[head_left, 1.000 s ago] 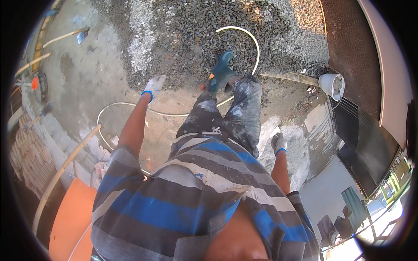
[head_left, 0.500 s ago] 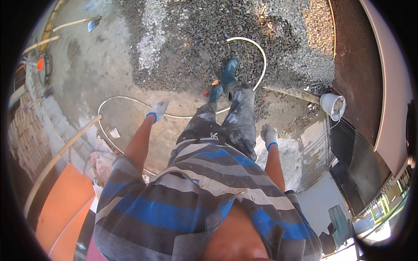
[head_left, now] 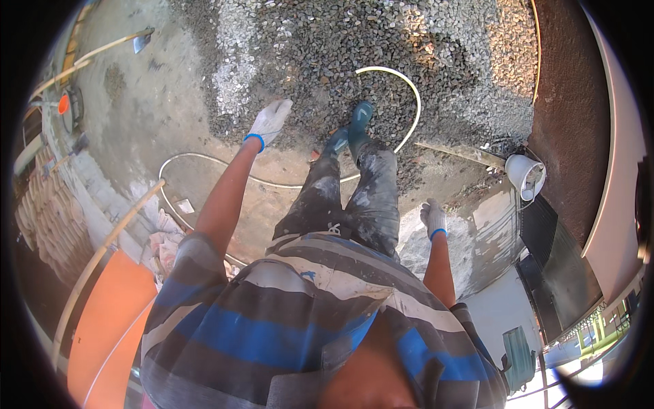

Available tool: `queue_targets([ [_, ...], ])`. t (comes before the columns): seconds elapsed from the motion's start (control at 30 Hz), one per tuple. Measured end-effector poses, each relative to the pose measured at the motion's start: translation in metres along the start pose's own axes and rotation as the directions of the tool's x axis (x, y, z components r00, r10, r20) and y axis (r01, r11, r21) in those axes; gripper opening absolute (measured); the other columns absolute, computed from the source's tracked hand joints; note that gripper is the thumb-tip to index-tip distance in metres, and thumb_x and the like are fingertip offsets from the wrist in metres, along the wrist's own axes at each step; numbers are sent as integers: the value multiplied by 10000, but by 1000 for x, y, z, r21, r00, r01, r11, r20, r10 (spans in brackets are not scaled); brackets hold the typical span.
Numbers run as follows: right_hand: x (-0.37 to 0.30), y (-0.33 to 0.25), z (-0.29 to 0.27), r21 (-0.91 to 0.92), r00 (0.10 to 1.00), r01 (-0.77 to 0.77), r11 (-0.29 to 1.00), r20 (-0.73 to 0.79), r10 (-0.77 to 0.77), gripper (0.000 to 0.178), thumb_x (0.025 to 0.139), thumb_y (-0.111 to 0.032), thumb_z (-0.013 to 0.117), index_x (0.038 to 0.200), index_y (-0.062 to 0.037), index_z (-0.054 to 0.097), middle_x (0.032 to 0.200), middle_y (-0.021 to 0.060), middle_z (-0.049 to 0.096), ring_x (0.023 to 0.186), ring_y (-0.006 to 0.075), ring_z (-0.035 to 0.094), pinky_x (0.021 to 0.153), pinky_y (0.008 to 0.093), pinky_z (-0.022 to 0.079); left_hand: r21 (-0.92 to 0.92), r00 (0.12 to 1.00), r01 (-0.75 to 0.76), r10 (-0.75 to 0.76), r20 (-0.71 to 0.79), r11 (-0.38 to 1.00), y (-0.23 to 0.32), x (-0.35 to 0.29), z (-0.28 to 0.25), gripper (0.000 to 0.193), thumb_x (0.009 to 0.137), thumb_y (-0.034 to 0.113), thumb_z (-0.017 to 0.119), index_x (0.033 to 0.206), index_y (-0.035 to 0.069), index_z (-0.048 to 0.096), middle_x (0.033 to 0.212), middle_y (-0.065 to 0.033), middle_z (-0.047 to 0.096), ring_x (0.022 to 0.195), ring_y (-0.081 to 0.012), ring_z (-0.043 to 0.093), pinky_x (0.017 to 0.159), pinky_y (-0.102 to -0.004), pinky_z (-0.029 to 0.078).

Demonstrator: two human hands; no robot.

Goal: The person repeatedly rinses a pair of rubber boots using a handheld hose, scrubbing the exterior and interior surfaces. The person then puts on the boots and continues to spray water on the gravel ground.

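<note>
My left hand [head_left: 270, 125], in a white work glove with a blue cuff, is stretched forward over the edge of the gravel [head_left: 306, 75]. Its fingers look extended, and I see nothing held in it. Lower and to the right, my right hand [head_left: 433, 216] hangs beside my leg in a matching glove. The fingers there are loosely bent, with no object showing in them. Between the hands, my green rubber boots [head_left: 360, 123] stand at the gravel's near edge. A pale hose [head_left: 279, 185] runs behind the boots and curves up over the stones.
At the right stands a white bucket [head_left: 522, 176], with a wooden board [head_left: 463, 154] lying beside it. A long wooden handle [head_left: 102, 252] slants up at the left near an orange panel [head_left: 105, 313]. A long-handled hoe [head_left: 141, 42] lies on the concrete at the far left.
My left hand has swung forward and up toward the gravel. My right hand has moved slightly down and to the right. My feet now stand closer together.
</note>
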State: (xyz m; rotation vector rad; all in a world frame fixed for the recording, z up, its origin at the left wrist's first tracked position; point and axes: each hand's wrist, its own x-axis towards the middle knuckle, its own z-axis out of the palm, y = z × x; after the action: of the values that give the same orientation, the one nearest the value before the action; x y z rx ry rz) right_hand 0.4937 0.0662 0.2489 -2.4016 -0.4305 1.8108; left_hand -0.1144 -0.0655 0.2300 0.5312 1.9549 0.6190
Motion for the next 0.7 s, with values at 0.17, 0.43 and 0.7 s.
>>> queue_targets([
  [0.17, -19, -10, 40, -4, 993, 65, 998, -98, -66, 327, 1034, -347, 649, 1222, -82, 687, 899, 51, 695, 677, 118, 599, 572, 277, 492, 244, 999, -26, 16, 44, 969, -8, 0, -4, 671, 1064, 591, 494, 1375, 23, 670, 1336, -278, 695, 1289, -451, 637, 1087, -471, 484],
  [0.43, -30, 64, -14, 10, 999, -24, 1000, 30, 23, 454, 1040, -421, 629, 1321, -67, 662, 1083, 98, 735, 770, 146, 643, 680, 300, 569, 407, 974, 192, -225, 35, 893, -98, -28, 1, 740, 1042, 645, 452, 1381, 23, 667, 1307, -311, 695, 1264, -481, 643, 1068, -513, 490],
  [0.7, -57, 62, -64, -76, 988, 7, 997, -151, -19, 378, 1043, -392, 638, 1263, -87, 684, 988, 84, 729, 694, 152, 637, 570, 304, 531, 294, 965, 258, -262, -23, 920, -165, -51, 12, 696, 1044, 637, 467, 1308, 44, 717, 1225, -296, 735, 1178, -476, 687, 1001, -533, 525],
])
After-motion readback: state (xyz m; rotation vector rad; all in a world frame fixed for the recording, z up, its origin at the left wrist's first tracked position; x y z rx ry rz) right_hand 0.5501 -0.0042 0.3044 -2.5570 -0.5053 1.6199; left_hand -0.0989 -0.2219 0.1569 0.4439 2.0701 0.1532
